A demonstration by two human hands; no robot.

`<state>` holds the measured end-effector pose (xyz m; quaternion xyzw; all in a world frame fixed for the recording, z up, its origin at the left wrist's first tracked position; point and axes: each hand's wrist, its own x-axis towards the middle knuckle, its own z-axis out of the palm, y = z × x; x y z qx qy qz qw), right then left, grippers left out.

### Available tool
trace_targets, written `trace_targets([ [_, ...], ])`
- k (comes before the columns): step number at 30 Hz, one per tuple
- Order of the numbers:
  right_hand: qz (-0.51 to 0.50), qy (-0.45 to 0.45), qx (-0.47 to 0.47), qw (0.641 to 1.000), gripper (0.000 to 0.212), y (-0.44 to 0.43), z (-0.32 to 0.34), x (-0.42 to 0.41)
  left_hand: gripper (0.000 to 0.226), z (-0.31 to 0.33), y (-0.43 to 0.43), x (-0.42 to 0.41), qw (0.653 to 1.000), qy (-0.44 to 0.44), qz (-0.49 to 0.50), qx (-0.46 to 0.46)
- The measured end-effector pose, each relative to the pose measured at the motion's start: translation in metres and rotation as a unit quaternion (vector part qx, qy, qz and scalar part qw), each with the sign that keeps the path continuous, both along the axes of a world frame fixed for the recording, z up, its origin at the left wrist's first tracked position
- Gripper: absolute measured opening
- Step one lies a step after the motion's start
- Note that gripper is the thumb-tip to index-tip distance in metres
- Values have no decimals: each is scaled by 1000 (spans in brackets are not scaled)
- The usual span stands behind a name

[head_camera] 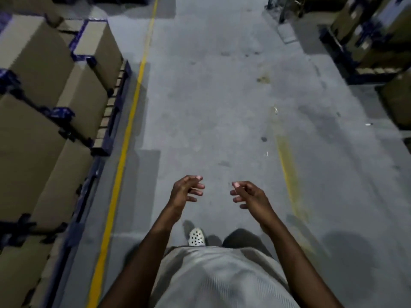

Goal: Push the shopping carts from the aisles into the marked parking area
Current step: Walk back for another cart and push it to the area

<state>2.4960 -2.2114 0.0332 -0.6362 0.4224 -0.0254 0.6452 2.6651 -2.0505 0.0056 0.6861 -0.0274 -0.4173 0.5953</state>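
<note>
WAREHOUSE AISLE: A worker walks with both arms stretched ahead, the left grip (pixel 185 190) and right grip (pixel 249 194) side by side but apart. The fingers of each are loosely curled and have hold of nothing. No shopping cart shows anywhere in the frame. The concrete floor (pixel 211 107) ahead of the grips carries none, so the next cart is likely somewhere beyond the view.

Left of the left grip runs a bright yellow line (pixel 124 152), and past it are cardboard boxes (pixel 33 63) stacked on a blue pallet (pixel 115 103). Right of the right grip, a fainter, worn yellow line (pixel 287 161) leads toward more stacked boxes (pixel 378 30). A white perforated shoe (pixel 196 236) shows just below the grips.

The step in hand appears to be the walk to fetch a cart. To do it well, walk between the two lines and clear of the pallet corners. Then take the handle with both grips evenly spaced, so the cart tracks straight.
</note>
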Motion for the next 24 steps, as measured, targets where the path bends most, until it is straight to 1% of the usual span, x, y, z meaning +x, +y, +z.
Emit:
trace_targets([
  [4,-8,11,14,1000,20,-50,-8,61,48,3,-67,85,1000,2,-27,-8],
  [9,-73,21,10,997,17,-133,-37,152,48,-17,-161,170,999,6,-44,-10],
  [12,-73,8,10,997,16,-196,-43,221,50,-24,-222,229,998,-2,-55,-4],
  [15,-61,-13,13,998,18,-270,-32,297,51,-18,-280,292,998,-9,-60,-1],
  [19,-94,-44,-15,995,18,-370,-6,392,54,1,-358,375,999,-16,-39,1],
  [22,-89,-59,-25,994,19,-418,15,450,53,13,-406,426,999,-17,-24,-15],
  [24,-84,-65,-25,994,17,-443,15,486,52,13,-444,460,999,-18,-25,-19],
])
